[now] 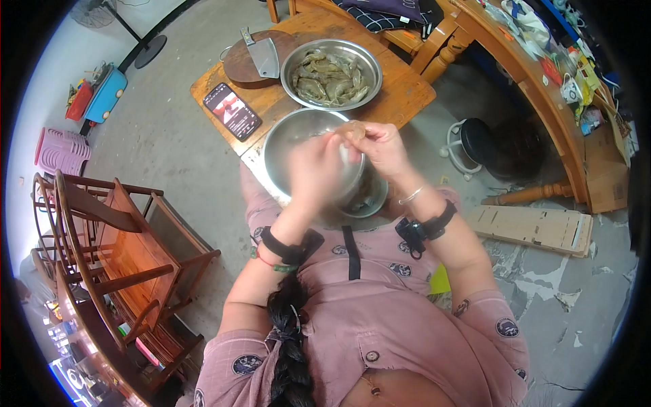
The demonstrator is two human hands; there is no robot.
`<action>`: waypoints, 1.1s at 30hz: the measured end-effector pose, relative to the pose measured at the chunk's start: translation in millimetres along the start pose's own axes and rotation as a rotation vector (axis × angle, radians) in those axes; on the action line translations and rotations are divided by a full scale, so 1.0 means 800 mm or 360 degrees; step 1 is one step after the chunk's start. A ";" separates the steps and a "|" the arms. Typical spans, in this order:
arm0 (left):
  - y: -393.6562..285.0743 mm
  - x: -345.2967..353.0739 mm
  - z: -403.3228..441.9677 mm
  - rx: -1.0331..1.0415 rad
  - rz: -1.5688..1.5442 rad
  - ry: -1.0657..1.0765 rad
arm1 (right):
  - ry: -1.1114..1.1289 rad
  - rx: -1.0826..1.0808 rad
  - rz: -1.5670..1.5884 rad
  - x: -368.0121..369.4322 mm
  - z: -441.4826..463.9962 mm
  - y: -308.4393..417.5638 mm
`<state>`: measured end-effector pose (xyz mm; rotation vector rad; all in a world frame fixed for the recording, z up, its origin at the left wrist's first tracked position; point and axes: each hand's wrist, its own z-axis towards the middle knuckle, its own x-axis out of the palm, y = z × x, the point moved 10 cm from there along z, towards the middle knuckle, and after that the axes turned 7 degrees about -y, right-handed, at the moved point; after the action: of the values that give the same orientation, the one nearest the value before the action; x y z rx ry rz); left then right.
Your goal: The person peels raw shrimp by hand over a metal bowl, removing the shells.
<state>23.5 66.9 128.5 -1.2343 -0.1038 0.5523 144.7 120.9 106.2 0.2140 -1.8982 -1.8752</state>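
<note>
Over a metal bowl [277, 159] at the near edge of the wooden table, both my hands are close together. My left hand [315, 166] is smeared by motion, its fingertips near a shrimp [352, 130]. Thumb and fingers of my right hand [385, 150] are pinched on that shrimp. Behind, a second metal bowl [332, 81] holds many raw grey shrimp. Below my hands a smaller container [371, 203] shows in part; what lies in it is unclear.
On the wooden table [407, 95] are a phone [232, 112] and a cleaver [263, 57] on a round board [239, 66]. A black stool [478, 144] stands to the right, wooden chairs [129, 217] to the left.
</note>
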 end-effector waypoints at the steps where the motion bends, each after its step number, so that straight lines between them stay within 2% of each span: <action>1: 0.000 -0.002 0.001 0.0000 -0.0001 0.0002 | -0.0002 0.0000 0.0000 -0.001 0.000 0.001; 3: 0.021 0.008 -0.002 -0.0326 -0.0328 0.0147 | 0.0045 -0.0115 -0.0172 0.002 0.000 0.012; 10: 0.031 0.015 -0.008 -0.0569 -0.0503 0.0229 | 0.0128 -0.0017 -0.0154 0.009 0.000 0.024; 12: 0.036 0.024 -0.014 -0.0793 -0.0781 0.0313 | 0.0108 -0.0041 -0.0168 0.007 -0.001 0.026; 13: 0.031 0.022 -0.014 -0.0794 -0.0780 0.0312 | 0.0108 -0.0040 -0.0167 0.007 -0.001 0.025; 15: 0.032 0.031 -0.027 -0.1154 -0.1063 0.0362 | 0.0127 -0.0129 -0.0005 0.008 -0.002 0.030; 22: 0.003 0.041 -0.036 -0.1503 -0.1630 0.0472 | 0.0186 -0.0193 -0.0025 0.008 -0.005 0.055; 24: 0.004 0.042 -0.041 -0.1647 -0.1711 0.0457 | 0.0246 -0.0484 -0.0311 0.012 -0.008 0.081; 25: 0.004 0.040 -0.040 -0.1650 -0.1709 0.0456 | 0.0244 -0.0482 -0.0309 0.011 -0.004 0.086; 27: 0.002 0.041 -0.044 -0.1736 -0.1770 0.0550 | 0.0276 -0.1393 -0.1042 0.032 -0.026 0.140; 31: 0.000 0.036 -0.037 -0.1668 -0.1691 0.0648 | 0.0271 -0.1585 -0.1440 0.037 -0.033 0.155; 33: 0.008 0.027 -0.030 -0.1485 -0.1332 0.0640 | 0.0318 -0.1660 -0.1600 0.041 -0.037 0.152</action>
<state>49.2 57.4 109.6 -1.9990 -0.5506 -0.5577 153.3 87.7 231.1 1.0562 -0.4268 -3.0168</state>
